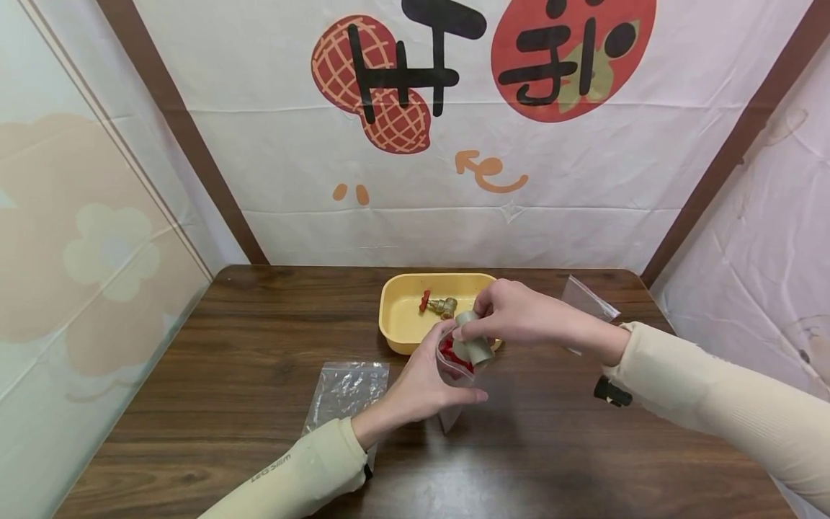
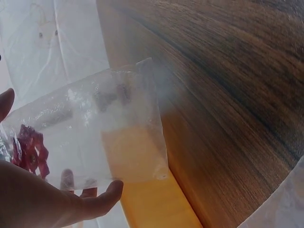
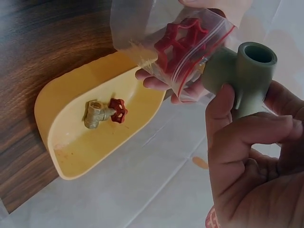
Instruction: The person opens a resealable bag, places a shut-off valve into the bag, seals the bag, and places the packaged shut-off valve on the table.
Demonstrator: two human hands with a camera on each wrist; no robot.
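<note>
My left hand holds a clear zip bag with its mouth spread upward. My right hand grips the grey-green T-shaped body of a pipe valve at that mouth. The valve's red handwheel is inside the bag, wheel end first, with a bit of brass showing between wheel and body. In the left wrist view the red wheel shows through the film near the mouth, and the lower part of the bag hangs flat.
Behind the hands stands a yellow tray with a brass valve with a red handwheel in it. One flat clear bag lies left on the wooden table; another zip bag lies at the back right.
</note>
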